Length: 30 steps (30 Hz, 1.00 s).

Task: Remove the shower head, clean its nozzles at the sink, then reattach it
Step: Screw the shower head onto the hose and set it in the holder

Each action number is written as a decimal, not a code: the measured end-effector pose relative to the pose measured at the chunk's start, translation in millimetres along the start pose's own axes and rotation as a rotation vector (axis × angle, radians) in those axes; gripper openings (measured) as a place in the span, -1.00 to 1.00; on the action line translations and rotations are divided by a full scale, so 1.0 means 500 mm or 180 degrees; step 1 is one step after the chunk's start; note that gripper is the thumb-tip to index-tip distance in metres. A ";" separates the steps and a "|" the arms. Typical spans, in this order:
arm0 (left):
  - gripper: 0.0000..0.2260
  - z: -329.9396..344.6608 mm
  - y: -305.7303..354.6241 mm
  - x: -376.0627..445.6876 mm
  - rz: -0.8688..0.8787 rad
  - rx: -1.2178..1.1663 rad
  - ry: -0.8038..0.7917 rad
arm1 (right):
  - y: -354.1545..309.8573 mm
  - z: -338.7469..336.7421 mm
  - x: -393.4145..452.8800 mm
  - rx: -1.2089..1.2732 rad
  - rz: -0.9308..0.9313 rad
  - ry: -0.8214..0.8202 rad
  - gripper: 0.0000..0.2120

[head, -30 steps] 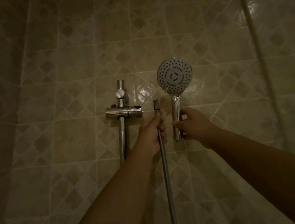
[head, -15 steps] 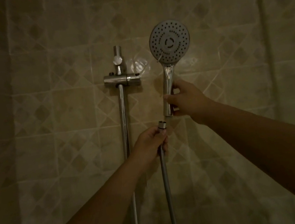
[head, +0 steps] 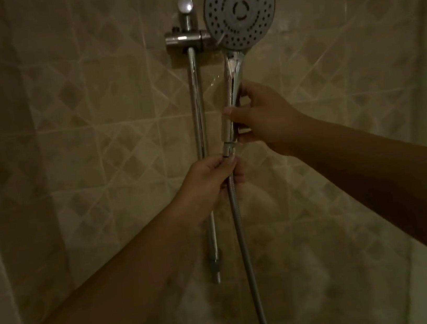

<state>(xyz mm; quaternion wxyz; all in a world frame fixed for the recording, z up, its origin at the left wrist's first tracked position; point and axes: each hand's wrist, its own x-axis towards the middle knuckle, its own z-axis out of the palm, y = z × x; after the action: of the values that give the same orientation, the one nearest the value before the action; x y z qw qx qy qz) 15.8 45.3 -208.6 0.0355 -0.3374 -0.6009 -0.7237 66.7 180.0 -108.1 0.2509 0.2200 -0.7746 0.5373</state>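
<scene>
2 bare forearms, no sleeves, left hand (head: 210,177) and right hand (head: 263,116) ungloved

A tiled wall (head: 95,151) carries an upright chrome slide rail (head: 203,163), with a bracket (head: 184,40) near its top.

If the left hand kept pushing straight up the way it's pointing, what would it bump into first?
The left hand pinches the hose nut just under the shower head handle's bottom end, so it would probably meet that end first. They already look touching, though dim light makes this uncertain.
</scene>
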 end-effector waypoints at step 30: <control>-0.89 -0.060 -0.176 -0.247 -0.0203 0.0699 0.0944 | 0.170 0.185 -0.217 0.0010 0.0488 0.0266 -0.71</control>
<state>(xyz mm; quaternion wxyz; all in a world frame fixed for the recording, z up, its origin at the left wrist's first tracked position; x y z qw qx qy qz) 57.2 -1.2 -350.0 0.1374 -0.2019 -0.6748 -0.6964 84.9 128.4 -264.8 0.2408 0.1379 -0.7771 0.5649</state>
